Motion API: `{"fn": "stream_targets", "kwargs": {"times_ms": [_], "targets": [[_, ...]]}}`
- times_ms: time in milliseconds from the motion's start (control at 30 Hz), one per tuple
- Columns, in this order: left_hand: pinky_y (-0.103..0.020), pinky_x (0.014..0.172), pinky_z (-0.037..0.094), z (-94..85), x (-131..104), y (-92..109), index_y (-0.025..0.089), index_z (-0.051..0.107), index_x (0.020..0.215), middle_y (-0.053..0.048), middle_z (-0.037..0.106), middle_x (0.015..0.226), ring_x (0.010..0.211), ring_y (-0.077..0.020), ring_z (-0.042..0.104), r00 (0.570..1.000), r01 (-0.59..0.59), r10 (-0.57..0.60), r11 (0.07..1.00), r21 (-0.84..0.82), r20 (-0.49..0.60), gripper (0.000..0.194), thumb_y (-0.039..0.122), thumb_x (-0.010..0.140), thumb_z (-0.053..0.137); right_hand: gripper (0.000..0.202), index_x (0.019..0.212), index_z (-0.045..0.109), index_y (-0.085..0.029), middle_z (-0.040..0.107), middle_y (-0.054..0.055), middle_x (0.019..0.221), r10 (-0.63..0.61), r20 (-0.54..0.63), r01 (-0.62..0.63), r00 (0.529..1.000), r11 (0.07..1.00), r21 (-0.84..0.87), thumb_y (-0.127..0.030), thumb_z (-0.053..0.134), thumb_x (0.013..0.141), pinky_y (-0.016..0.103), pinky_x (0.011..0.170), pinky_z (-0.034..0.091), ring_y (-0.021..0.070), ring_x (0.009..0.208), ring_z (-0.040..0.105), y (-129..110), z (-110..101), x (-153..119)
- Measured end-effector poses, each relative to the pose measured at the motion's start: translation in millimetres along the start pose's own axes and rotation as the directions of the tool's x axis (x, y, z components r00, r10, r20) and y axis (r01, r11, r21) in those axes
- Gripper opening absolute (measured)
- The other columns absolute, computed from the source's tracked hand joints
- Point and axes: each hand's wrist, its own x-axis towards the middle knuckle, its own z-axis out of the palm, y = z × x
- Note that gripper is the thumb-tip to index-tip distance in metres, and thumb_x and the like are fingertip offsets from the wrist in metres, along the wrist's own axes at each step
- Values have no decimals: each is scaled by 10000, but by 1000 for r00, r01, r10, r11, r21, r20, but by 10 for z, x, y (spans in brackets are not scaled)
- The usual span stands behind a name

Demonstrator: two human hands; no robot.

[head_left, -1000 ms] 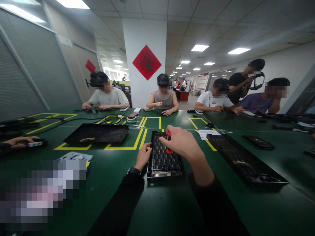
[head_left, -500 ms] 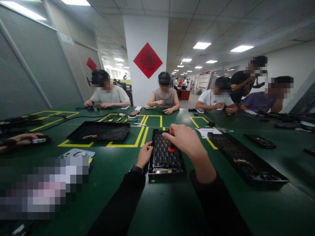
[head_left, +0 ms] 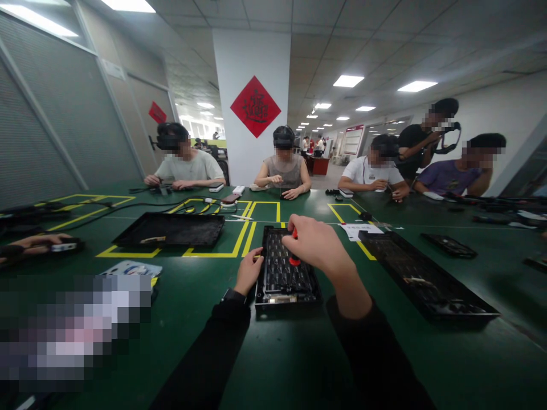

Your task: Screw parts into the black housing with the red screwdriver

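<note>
At the middle of the near half of the table, your right hand (head_left: 320,246) has its thumb and fingers clamped on the upper handle of a red-and-black screwdriver (head_left: 294,262). The tool stands roughly upright beneath those fingers, its red collar showing below them and its dark shaft pointing down into a black rectangular casing (head_left: 288,307); whether the tip touches anything inside, you cannot tell from here. The casing lies flat, long side running near to far, with rows of dark raised shapes inside and a pale cylindrical part (head_left: 282,298) along its near end.

Your left hand (head_left: 248,273) is at the casing's left rim, fingertips against it; whether thumb and forefinger pinch that wall cannot be told. A dark wristband (head_left: 234,296) circles your left wrist.

Farther out, a wide black tray (head_left: 171,228) lies to the far left, and a long black tray (head_left: 427,279) slants to the right, with a white paper sheet (head_left: 363,230) by its far end. A small black panel (head_left: 448,245) sits beyond that tray, on the right. At the left edge, a co-worker's hand (head_left: 45,243) rests on a small black device (head_left: 68,246).
</note>
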Motion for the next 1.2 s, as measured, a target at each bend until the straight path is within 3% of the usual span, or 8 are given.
{"fn": "stream_targets", "kwargs": {"times_ms": [167,333,500,733,967,1200], "targets": [[-347,875,447,-5,-4,10,169,580,1103,-84,612,1099,915,-179,597,1000,-2,2,1000,-12,4,345,231,776,491,353,956,559,-174,621,98,920,36,-10,-36,999,999,-9,-441,354,849,305,674,391,223,813,575,-25,6,8],[-356,882,444,-7,-9,15,164,584,1099,-87,614,1099,921,-183,596,1000,2,-2,1000,-7,2,343,227,774,498,286,964,565,-169,624,99,925,43,22,-42,999,999,-33,-347,377,841,302,692,386,216,833,576,-36,0,5],[-351,875,449,0,-7,8,168,585,1098,-83,621,1092,899,-176,605,1000,-3,3,1000,-20,1,339,221,774,499,380,942,562,-178,626,95,892,41,-14,-42,999,999,-16,-473,343,843,309,651,392,228,782,580,-14,7,-14],[-347,891,440,-2,-6,4,162,577,1109,-82,614,1103,927,-175,596,1000,2,-2,1000,-17,6,343,226,783,487,266,940,548,-171,611,94,923,29,-34,-30,999,999,-39,-306,333,859,310,676,402,219,812,581,-37,35,-5],[-334,889,442,0,-16,17,168,574,1112,-79,605,1127,919,-166,598,1000,3,-3,999,-32,12,343,209,782,487,401,962,539,-175,612,102,895,66,-41,-67,997,998,-17,-495,320,863,330,675,409,243,814,583,-45,32,9],[-344,901,433,-10,-13,30,164,585,1097,-88,607,1125,942,-175,593,1000,16,-16,1000,-19,1,334,207,776,500,260,956,538,-164,599,97,913,13,-53,-14,999,1000,-23,-289,332,858,302,673,396,209,799,575,-69,52,4]]}}
